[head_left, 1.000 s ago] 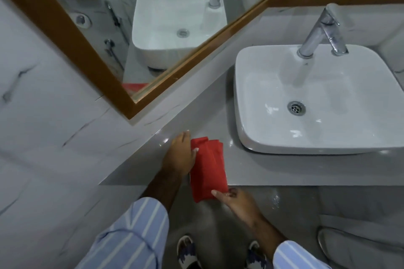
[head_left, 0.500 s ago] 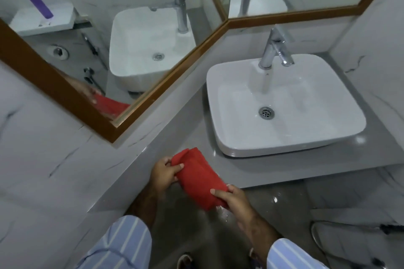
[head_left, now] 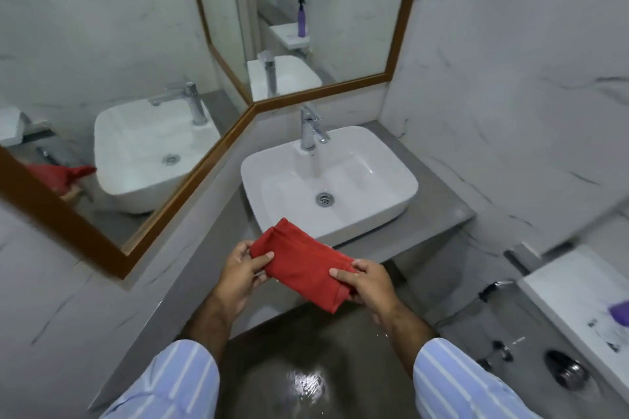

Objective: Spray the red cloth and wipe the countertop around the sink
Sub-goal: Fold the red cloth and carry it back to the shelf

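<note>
— Where was the red cloth [head_left: 303, 265]?

— Folded and held in the air in front of the white sink [head_left: 328, 180], off the grey desk [head_left: 439, 211].

— And the hands?

— Both gripped it: the left hand [head_left: 240, 274] pinched its left end, the right hand [head_left: 369, 282] its right end, thumbs on top.

— The spray?

— A purple bottle [head_left: 301, 21] showed only in the mirror [head_left: 323, 10], on a white ledge.
</note>
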A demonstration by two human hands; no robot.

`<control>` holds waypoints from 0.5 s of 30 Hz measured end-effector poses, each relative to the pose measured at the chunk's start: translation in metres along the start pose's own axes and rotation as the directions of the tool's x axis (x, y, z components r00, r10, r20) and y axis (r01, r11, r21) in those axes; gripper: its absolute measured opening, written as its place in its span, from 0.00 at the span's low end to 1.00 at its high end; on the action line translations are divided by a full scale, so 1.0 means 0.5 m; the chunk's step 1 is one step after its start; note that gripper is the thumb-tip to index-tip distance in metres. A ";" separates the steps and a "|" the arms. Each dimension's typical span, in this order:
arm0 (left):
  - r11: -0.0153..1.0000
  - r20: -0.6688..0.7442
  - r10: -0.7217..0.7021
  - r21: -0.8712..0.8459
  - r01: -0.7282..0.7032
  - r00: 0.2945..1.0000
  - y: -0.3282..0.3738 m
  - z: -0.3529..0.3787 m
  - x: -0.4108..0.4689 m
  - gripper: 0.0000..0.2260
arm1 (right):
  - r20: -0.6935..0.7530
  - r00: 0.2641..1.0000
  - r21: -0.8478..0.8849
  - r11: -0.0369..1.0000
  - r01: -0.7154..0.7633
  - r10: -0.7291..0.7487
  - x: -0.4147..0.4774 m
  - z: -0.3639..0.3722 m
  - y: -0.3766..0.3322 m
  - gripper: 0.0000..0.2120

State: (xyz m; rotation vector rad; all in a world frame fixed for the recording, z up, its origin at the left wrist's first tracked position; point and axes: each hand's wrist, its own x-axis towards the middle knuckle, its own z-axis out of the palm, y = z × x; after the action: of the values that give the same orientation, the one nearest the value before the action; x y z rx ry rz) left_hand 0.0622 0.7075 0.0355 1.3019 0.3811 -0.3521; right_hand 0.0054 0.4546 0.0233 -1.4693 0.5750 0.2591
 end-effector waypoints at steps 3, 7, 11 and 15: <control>0.999 0.087 0.000 0.040 -0.004 0.996 0.003 0.079 -0.024 0.11 | -0.066 0.998 0.041 0.999 0.016 -0.013 -0.052 -0.077 -0.016 0.17; 0.996 0.255 -0.004 0.084 -0.018 0.967 -0.010 0.218 -0.096 0.11 | -0.197 0.979 0.103 0.992 0.069 -0.047 -0.160 -0.213 -0.014 0.15; 0.995 0.374 -0.020 0.100 -0.019 0.927 -0.043 0.342 -0.175 0.11 | -0.310 0.948 0.142 0.983 0.119 -0.070 -0.284 -0.326 -0.002 0.12; 0.989 0.512 -0.050 0.145 -0.029 0.857 -0.088 0.466 -0.284 0.11 | -0.448 0.891 0.180 0.969 0.171 -0.074 -0.439 -0.444 0.032 0.13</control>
State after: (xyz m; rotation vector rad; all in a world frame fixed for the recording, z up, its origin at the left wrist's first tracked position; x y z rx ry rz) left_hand -0.0664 0.4763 0.1149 1.2911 -0.0972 -0.7309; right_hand -0.2331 0.2781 0.1222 -1.3484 0.8411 -0.2409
